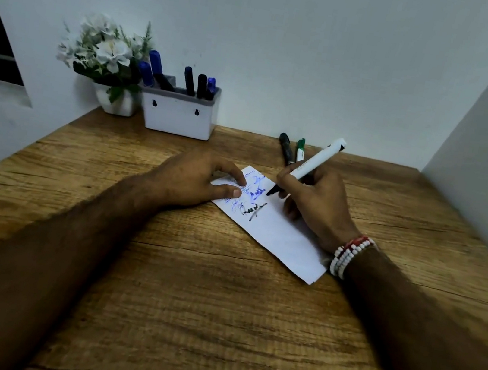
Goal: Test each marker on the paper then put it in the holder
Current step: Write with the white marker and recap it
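Note:
A white strip of paper [279,237] lies slanted on the wooden table, with blue and black scribbles at its far end. My left hand [196,177] presses that end flat with thumb and fingers. My right hand [316,199] grips a white marker [312,165], its black tip touching the paper beside the blue scribble. A black marker [286,148] and a green-capped marker [300,149] lie on the table just beyond my right hand. The white holder [180,116] at the back left contains several blue and black markers.
A white pot of white flowers [109,60] stands left of the holder against the wall. Walls close the table at the back and the right. The wooden table [215,323] stretches wide in front of the paper.

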